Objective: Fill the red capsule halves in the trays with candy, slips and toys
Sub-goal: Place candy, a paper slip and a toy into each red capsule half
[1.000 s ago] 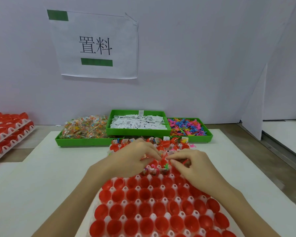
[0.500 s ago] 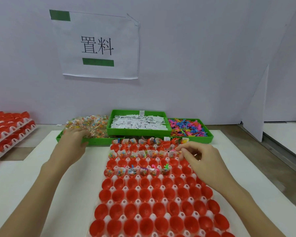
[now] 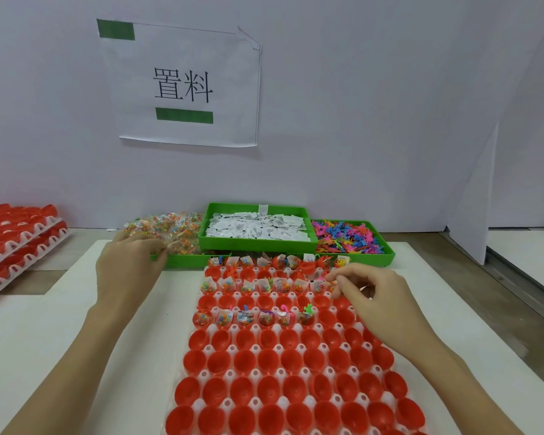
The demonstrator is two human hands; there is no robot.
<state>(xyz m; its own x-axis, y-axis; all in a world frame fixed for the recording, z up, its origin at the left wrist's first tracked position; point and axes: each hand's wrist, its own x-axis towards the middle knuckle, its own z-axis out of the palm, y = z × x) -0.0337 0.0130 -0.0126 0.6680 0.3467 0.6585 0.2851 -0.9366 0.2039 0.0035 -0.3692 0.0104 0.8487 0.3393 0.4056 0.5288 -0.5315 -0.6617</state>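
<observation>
A white counter (image 3: 60, 324) runs up to a pale wall (image 3: 358, 105), where a paper sign (image 3: 186, 83) with two black characters and green bars hangs, one upper corner curling. Along the wall's foot sit three green bins: wrapped candy (image 3: 170, 230) on the left, paper slips (image 3: 255, 227) in the raised middle one, coloured toys (image 3: 346, 237) on the right. Just in front lies the tray (image 3: 198, 406) of red capsule halves (image 3: 274, 384); three far rows, set alternately, already hold fillings, the near ones are bare. The left hand (image 3: 129, 268) reaches into the candy, fingers curled at the pile, though whether it grips any I cannot tell. The right hand (image 3: 368, 293) hovers over the tray's far right, thumb and forefinger pinched together; what they hold is too small to make out. More stacked trays (image 3: 16, 240) stand at far left.
</observation>
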